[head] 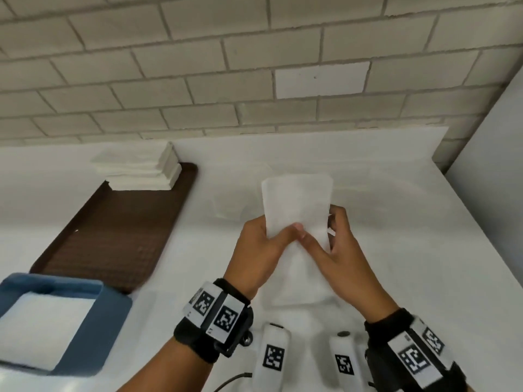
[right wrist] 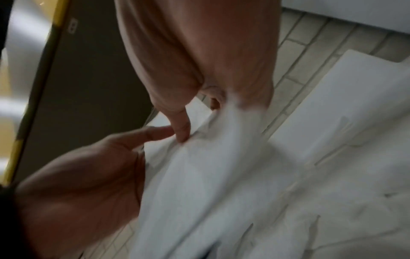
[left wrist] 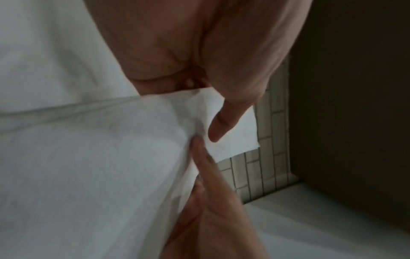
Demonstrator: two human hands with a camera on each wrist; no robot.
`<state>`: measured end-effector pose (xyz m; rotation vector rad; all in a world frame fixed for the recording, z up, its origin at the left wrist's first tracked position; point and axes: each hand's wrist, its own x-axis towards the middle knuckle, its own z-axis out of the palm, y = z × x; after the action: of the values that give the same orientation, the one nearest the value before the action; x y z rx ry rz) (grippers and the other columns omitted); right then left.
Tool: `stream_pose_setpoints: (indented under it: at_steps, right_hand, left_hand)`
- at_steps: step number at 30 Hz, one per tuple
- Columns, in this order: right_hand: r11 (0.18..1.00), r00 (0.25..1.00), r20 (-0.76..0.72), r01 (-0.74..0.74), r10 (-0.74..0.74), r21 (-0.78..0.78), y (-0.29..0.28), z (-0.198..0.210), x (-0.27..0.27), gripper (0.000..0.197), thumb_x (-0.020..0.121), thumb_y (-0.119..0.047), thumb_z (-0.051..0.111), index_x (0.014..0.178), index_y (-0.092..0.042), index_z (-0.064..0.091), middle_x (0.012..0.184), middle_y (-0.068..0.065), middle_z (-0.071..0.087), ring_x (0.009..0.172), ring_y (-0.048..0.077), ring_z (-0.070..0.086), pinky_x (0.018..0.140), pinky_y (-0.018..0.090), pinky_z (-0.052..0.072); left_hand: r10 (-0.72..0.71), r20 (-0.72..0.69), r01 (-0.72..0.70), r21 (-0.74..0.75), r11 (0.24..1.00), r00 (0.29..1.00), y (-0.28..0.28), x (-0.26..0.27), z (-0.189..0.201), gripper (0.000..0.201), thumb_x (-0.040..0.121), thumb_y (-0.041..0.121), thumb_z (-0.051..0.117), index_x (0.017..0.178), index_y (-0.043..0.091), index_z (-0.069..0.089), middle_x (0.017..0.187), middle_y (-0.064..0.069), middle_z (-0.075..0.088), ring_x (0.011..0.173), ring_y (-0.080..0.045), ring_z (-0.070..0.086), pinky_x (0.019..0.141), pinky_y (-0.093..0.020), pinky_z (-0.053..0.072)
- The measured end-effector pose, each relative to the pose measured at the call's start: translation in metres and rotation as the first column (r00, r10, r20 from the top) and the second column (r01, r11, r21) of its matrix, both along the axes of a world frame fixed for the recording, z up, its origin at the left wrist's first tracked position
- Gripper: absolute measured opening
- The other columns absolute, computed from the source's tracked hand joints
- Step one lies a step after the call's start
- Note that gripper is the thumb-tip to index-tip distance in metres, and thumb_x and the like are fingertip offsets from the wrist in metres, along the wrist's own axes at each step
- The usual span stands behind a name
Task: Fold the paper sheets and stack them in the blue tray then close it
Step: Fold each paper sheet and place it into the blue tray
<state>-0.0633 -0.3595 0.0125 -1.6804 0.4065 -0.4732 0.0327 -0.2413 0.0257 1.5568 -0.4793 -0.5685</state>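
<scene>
Both hands hold one white paper sheet (head: 297, 205) up above the white table, at the middle of the head view. My left hand (head: 266, 241) pinches its left edge, thumb on the front. My right hand (head: 328, 239) pinches the right edge, thumb beside the left thumb. The left wrist view shows the sheet (left wrist: 111, 157) with a thumb pressed on its corner; in the right wrist view the sheet (right wrist: 210, 166) is blurred. The blue tray (head: 113, 321) sits at lower left, open, with white folded paper (head: 45, 329) inside.
A brown tray (head: 113, 236) lies at the left with a stack of white sheets (head: 138, 171) at its far end. Two white tagged handles (head: 271, 357) lie near the front edge. A brick wall (head: 254, 66) backs the table; a grey panel (head: 492, 154) stands at right.
</scene>
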Motion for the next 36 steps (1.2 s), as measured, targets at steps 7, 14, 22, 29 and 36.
stream_pose_setpoints:
  at_steps: [7,14,22,29,36]
  right_hand:
    - [0.992,0.988,-0.139,-0.083,0.069,-0.095,0.017,-0.022,0.012,0.042,0.095,-0.024,0.042,0.126,-0.051,0.031,0.122,-0.016,0.045,0.114,-0.006,0.049,0.084,0.017,0.046]
    - [0.959,0.955,-0.189,-0.253,0.227,-0.126,0.066,-0.014,0.043,0.036,0.101,-0.016,0.042,0.127,-0.04,0.041,0.12,-0.023,0.059,0.108,-0.005,0.058,0.079,0.013,0.048]
    - [0.788,0.865,-0.173,-0.5,0.47,-0.358,0.199,0.033,0.118,0.033,0.104,-0.02,0.037,0.134,-0.033,0.035,0.097,-0.015,0.058,0.078,-0.003,0.058,0.068,0.013,0.046]
    - [0.349,0.853,-0.29,-0.457,0.435,-0.818,0.314,0.008,0.167,0.054,0.05,-0.004,0.084,0.101,-0.004,0.065,0.061,0.0,0.057,0.043,0.01,0.041,0.047,0.019,0.031]
    - [0.122,0.739,-0.588,-0.651,0.329,-0.749,0.336,-0.012,0.178,0.044,0.034,-0.019,0.09,0.066,-0.01,0.061,0.047,0.004,0.054,0.039,0.019,0.052,0.054,0.029,0.041]
  left_hand:
    - [0.09,0.215,-0.117,0.117,0.986,0.972,0.043,0.012,-0.04,0.013,0.093,0.02,0.074,0.104,0.017,0.077,0.099,0.004,0.08,0.094,-0.013,0.076,0.083,-0.037,0.062]
    - [0.256,-0.075,-0.264,-0.122,0.957,0.964,0.086,0.035,-0.015,0.022,0.091,0.01,0.073,0.113,0.012,0.073,0.109,-0.003,0.079,0.102,-0.021,0.075,0.088,-0.039,0.061]
    - [0.606,-0.098,-0.611,-0.22,0.76,0.789,0.264,0.11,0.053,0.037,0.083,0.006,0.076,0.119,0.005,0.07,0.113,-0.009,0.077,0.105,-0.029,0.073,0.08,-0.038,0.062]
    - [0.401,0.503,-0.624,0.427,0.654,0.765,0.418,0.136,0.04,0.052,0.083,0.015,0.081,0.127,0.036,0.061,0.109,0.002,0.073,0.094,-0.019,0.071,0.082,-0.043,0.061]
    - [-0.261,0.721,-0.545,0.668,0.506,0.641,0.415,0.126,0.0,0.051,0.079,0.025,0.082,0.125,0.022,0.062,0.132,-0.004,0.055,0.105,-0.025,0.062,0.08,-0.032,0.056]
